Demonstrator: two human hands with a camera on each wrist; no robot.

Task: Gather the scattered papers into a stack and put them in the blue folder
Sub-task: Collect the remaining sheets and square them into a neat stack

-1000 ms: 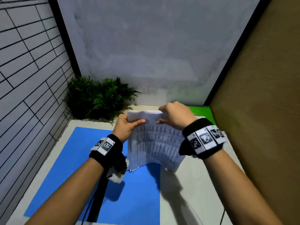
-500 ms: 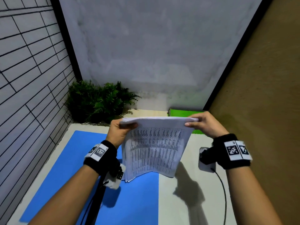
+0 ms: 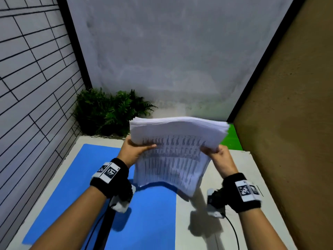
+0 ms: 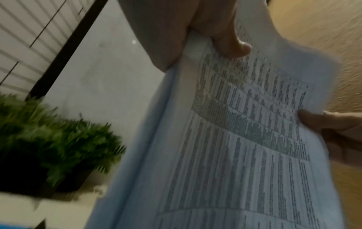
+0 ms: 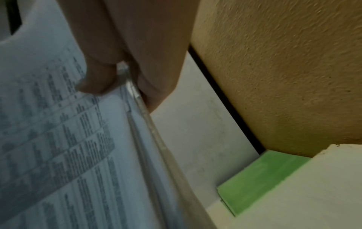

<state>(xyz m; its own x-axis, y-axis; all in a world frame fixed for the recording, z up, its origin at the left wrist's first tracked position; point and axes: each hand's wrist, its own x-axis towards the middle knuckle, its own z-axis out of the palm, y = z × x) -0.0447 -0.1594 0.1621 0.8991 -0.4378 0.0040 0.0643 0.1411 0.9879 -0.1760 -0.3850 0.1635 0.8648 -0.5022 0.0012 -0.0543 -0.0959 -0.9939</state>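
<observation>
The stack of papers (image 3: 173,156) is held in the air between both hands, above the table (image 3: 212,231), with its printed face turned toward the person and its upper portion curled over toward the far wall. Columns of small print are seen on the facing sheet; the text is too blurred to be read. The lower edge of the stack hangs clear of the surface, partly over the blue folder (image 3: 75,192) and partly over the bare table to its right.

The left edge of the stack is gripped by the left hand (image 3: 134,152), the thumb laid across the printed face and the fingers hidden behind the sheets. In the left wrist view the thumb (image 4: 233,45) is seen pressed onto the page near its edge. The right edge is gripped by the right hand (image 3: 219,156) in like manner; in the right wrist view the thumb (image 5: 96,82) is seen on the printed side and the other fingers (image 5: 154,93) behind, with the sheet edges pinched between them. Both hands are set at about the same height on opposite sides.

The blue folder is laid flat on the left part of the table, beneath and to the left of the stack. A green object (image 3: 232,139) is noted at the far right corner, behind the stack. A leafy plant (image 3: 110,112) is placed at the far left corner, against the wall.
</observation>
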